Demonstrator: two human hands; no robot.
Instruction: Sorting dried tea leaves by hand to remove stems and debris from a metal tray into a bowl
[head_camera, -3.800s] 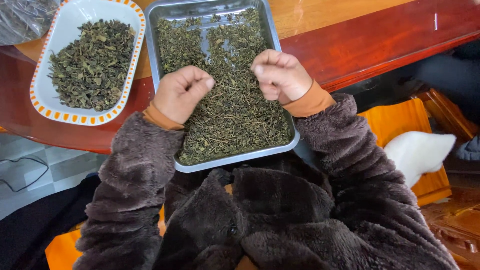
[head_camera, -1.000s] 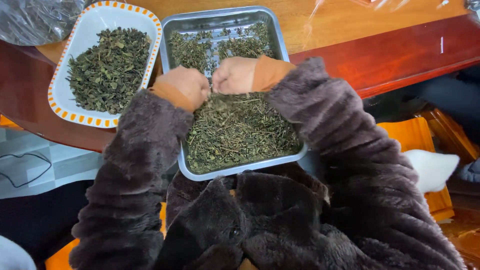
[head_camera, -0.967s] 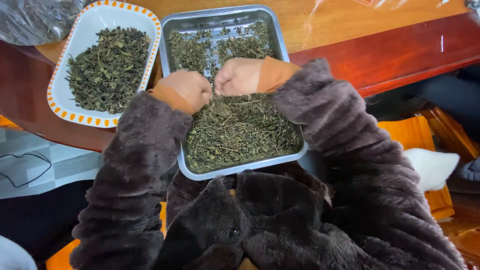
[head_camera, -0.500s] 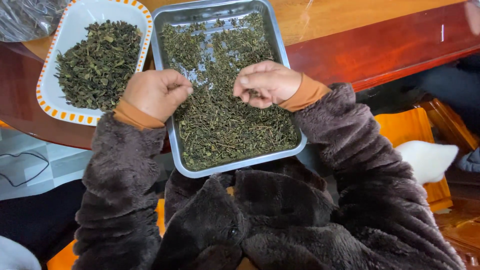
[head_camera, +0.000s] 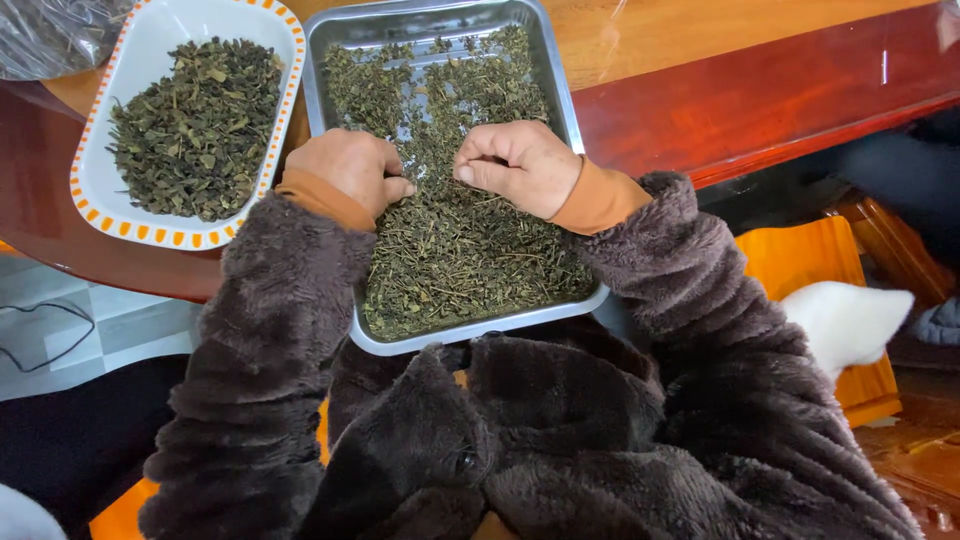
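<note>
While half a second ago the hands were apart, now the left hand (head_camera: 345, 170) and right hand (head_camera: 515, 168) sit close together, both curled and pinching bits of dried leaves (head_camera: 460, 240) in the metal tray (head_camera: 480, 330). The sorting goes on beside the white dish (head_camera: 90, 190) of picked leaves.

The person wears a dark brown fluffy coat (head_camera: 560, 440), with orange cuffs (head_camera: 600, 197) near the steel tray (head_camera: 575, 115).
</note>
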